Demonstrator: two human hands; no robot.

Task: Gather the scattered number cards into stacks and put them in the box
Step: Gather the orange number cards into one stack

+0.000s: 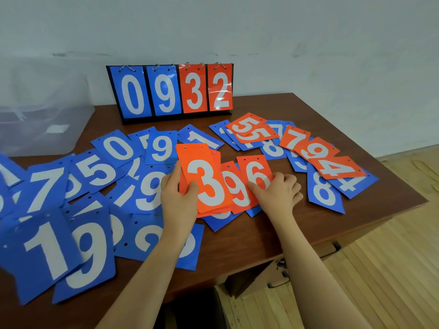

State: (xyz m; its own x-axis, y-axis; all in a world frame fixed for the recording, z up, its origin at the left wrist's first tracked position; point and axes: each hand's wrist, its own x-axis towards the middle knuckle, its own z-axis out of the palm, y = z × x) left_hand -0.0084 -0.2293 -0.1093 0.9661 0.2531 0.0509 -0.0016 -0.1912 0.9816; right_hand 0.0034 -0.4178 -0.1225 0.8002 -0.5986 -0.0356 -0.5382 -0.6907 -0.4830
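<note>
1. Brown wood table [273, 236] stands against a pale wall, and I see wood flooring off to the right.
2. At the back of the table stands a flip scoreboard [171, 91] showing 0 and 9 in blue, 3 and 2 in orange.
3. Far left, a clear plastic box [42, 119] sits on the table edge, blurred from my view.
4. Blue number cards [78, 222] lie scattered and overlapping across the left and middle of the table; a second mixed spread of orange and blue cards [316, 153] lies to the right.
5. My left hand [177, 195] grips a small stack of orange cards [204, 184] with a 3 on top, thumb curled over its face, fingers behind its left edge.
6. My right hand [278, 191] rests just beside that stack, fingers bent, the thumb pressing on an orange 6 card [255, 172] that overlaps an orange 9 card [235, 193].
7. I cannot tell whether the right hand's fingers actually pinch the 6 card.
</note>
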